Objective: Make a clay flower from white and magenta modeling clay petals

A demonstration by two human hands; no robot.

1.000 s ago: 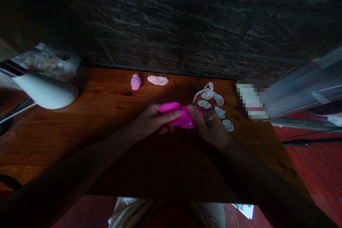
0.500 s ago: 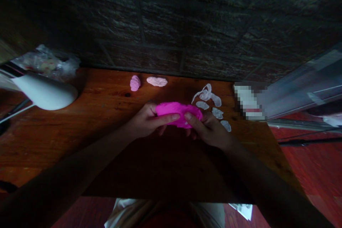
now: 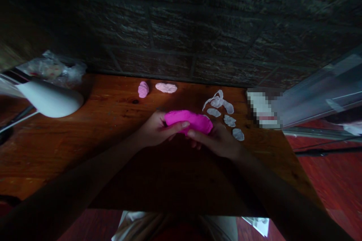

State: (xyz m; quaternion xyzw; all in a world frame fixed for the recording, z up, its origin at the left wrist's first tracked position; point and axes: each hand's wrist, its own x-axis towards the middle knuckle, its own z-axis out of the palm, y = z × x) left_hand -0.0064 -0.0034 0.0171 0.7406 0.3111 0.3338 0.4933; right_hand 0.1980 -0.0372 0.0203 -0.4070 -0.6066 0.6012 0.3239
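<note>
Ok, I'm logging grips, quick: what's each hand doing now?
Left hand: closed on the bright pink lump.
Right hand: closed on the same lump.

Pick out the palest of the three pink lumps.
The pale pink lump, right of the deeper mauve lump; the vivid magenta lump is in left hand and right hand.
</note>
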